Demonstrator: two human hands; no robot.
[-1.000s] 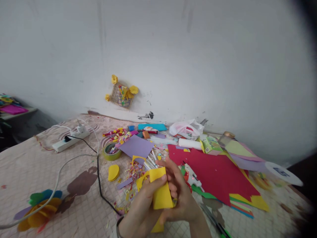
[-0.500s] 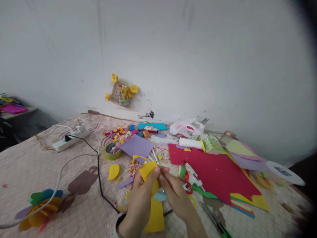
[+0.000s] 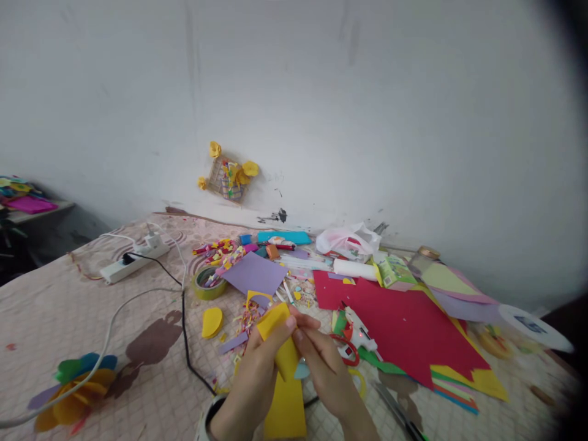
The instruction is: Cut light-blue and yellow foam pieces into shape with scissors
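Observation:
Between both hands is a curved piece of yellow craft paper (image 3: 283, 343). My left hand (image 3: 260, 373) is closed on its left side, thumb pressed on the front face. My right hand (image 3: 324, 358) pinches the right edge, with the fingers partly behind the sheet. Below the hands a flat yellow strip (image 3: 285, 410) lies on the table; whether it joins the held piece I cannot tell. Partly hidden behind the right fingers is a light blue paper piece (image 3: 301, 370). Left of the hands rest yellow cut-out rounds (image 3: 212, 322).
Red sheets (image 3: 386, 324), a glue gun (image 3: 361, 331), red-handled scissors (image 3: 346, 350) and a box cutter (image 3: 399, 411) lie to the right. A tape roll (image 3: 209, 283) and purple sheet (image 3: 254, 274) sit behind. At left are a power strip (image 3: 134, 263), cables and a paper flower (image 3: 76, 392).
The yellow paper has turned slightly and stands more upright between the hands, showing a more curled face. My right fingers have shifted a little on its edge. The view has moved slightly.

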